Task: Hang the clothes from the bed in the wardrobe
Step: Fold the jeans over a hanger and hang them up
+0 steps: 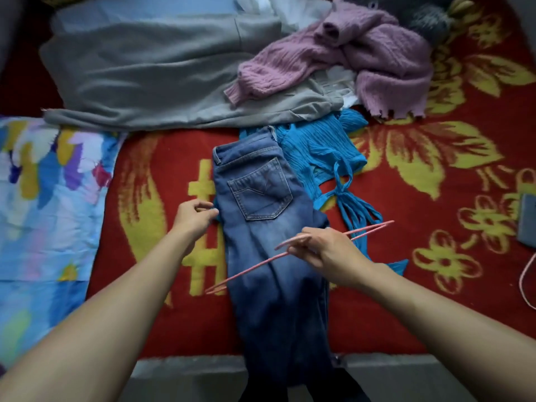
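Folded blue jeans [269, 236] lie lengthwise on the red and yellow blanket [435, 198], their legs hanging over the bed's front edge. My left hand [194, 219] pinches the jeans' left edge beside the back pocket. My right hand [324, 250] grips a thin pink hanger [249, 271] held flat just above the jeans. A bright blue top [319, 158] with tie straps lies to the right of the jeans, partly under them. Behind are a grey garment [145, 71] and a lilac knitted sweater [362, 53].
A multicoloured floral sheet [49, 198] covers the bed's left side. White cloth [290, 10] and a dark furry item [429, 21] sit at the back. A grey-blue object [526, 219] and a pink cord or second hanger [526, 285] lie at the right edge.
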Motion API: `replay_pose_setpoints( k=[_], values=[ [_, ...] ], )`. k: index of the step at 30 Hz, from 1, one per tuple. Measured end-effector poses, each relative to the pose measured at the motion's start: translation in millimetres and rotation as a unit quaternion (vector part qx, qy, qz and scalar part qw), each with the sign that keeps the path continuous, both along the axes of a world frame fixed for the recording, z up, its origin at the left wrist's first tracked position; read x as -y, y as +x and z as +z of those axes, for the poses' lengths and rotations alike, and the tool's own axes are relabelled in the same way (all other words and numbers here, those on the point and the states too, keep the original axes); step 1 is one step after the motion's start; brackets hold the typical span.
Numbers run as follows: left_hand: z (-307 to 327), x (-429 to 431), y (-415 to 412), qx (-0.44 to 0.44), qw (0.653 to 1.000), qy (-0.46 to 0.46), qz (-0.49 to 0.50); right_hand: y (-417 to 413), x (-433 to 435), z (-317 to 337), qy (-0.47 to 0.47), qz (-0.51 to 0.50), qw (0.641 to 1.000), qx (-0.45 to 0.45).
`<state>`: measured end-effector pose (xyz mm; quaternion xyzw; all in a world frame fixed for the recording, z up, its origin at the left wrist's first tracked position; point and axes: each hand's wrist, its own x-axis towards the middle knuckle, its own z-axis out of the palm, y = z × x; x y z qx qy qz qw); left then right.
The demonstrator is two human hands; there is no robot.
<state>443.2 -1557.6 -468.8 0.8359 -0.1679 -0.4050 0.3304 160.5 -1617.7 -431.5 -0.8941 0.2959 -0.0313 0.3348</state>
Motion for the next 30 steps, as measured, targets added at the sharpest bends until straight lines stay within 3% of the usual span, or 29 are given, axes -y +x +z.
replay_pose_setpoints(
  k=[7,15,22,26,30],
  values=[
    [123.9,-72.7,-21.3,-0.036,0.992,-0.051,-0.106,13.6,-21.1,115.0,0.042,-0.03,0.998,-0.024],
    [235.7,-150.1,-73.6,0.048,0.982,-0.116,-0.141,9.8,-27.9,233.6,0.065,-0.035,0.993,0.096],
    [341.8,-238.5,-124.4,0.213,0.963,-0.157,-0.059,-18.4,-87.2,321.2,0.11,0.053,0.967,0.222],
    [410.9,-314.2,-148.8,0.279,0.946,-0.163,0.022,-26.7,-130.3,362.9,0.055,0.131,0.974,0.176],
    [468.9,-405.5,-170.2,0.35,0.916,-0.154,0.117,-20.6,-204.4,418.2,0.138,0.194,0.948,0.212]
  ],
)
